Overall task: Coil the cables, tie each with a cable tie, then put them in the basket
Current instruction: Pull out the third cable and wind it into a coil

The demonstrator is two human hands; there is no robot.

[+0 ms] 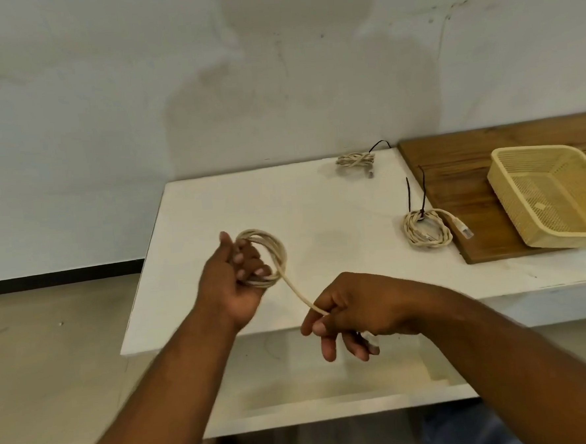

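A: Wall?
B: Pale wall [105,96] fills the upper half, scuffed. Faint grey patch top centre, thin crack upper right.
A: Floor?
B: Beige floor [34,340] lower left, dark skirting strip [58,275] where it meets the wall.
A: Furniture?
B: White table [215,206] centre. Brown wooden board [452,164] lies on its right part and runs to the right edge. White shelf [329,391] under the tabletop, bottom centre. Light soft, even.

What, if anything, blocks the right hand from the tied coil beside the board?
Probably yes: only bare table separates the right hand from the tied coil. But its grip is taken, pinching the loose cable.
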